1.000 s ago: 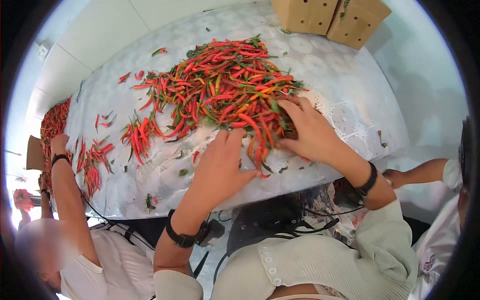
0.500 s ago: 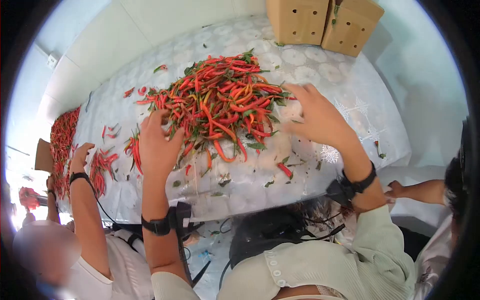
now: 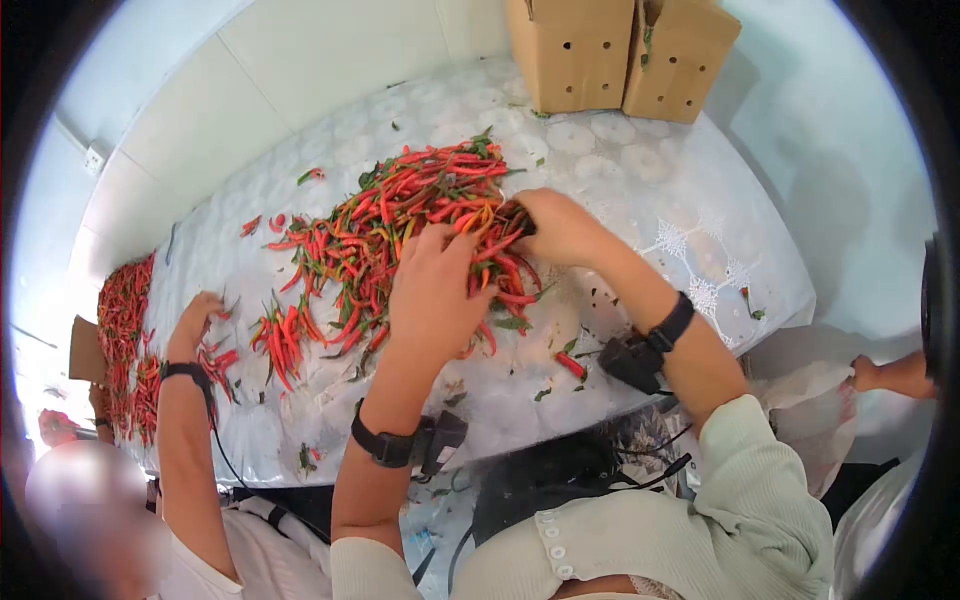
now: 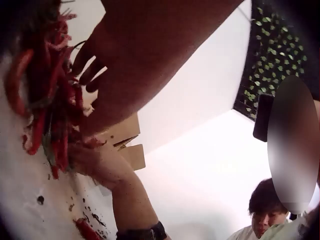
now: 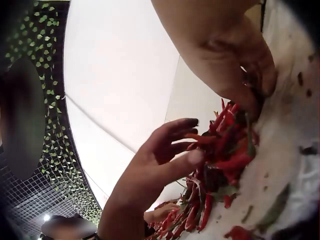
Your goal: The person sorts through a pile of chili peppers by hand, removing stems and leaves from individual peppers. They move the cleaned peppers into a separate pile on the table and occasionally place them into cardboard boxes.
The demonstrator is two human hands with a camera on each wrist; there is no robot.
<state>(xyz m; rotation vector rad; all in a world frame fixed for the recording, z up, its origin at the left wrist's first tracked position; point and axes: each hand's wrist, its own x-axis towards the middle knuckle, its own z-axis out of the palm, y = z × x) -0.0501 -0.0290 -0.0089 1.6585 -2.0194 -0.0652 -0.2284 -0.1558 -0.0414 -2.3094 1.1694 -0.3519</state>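
Note:
A heap of red chili peppers (image 3: 360,240), with some orange ones and green leaves, lies on the covered table. My left hand (image 3: 435,290) reaches over the front of the heap, its fingers spread and slightly bent against the peppers. In the right wrist view the left hand (image 5: 155,165) has thumb and fingers apart beside an orange pepper. At the heap's right edge is my right hand (image 3: 565,228), its fingers curled round some peppers. The right wrist view has that right hand (image 5: 235,60) pointing down into the peppers, fingertips partly hidden.
Two cardboard boxes (image 3: 585,60) stand at the back right. A single pepper (image 3: 571,365) lies near the table's front edge. To the left, another person's hand (image 3: 195,318) is among smaller pepper groups, with a long pepper pile (image 3: 125,320) beyond. At right, someone holds a plastic bag (image 3: 815,400).
My right hand first drew back from the heap, then came in against its right edge. My left hand swung out to the left and is now back at the heap's front.

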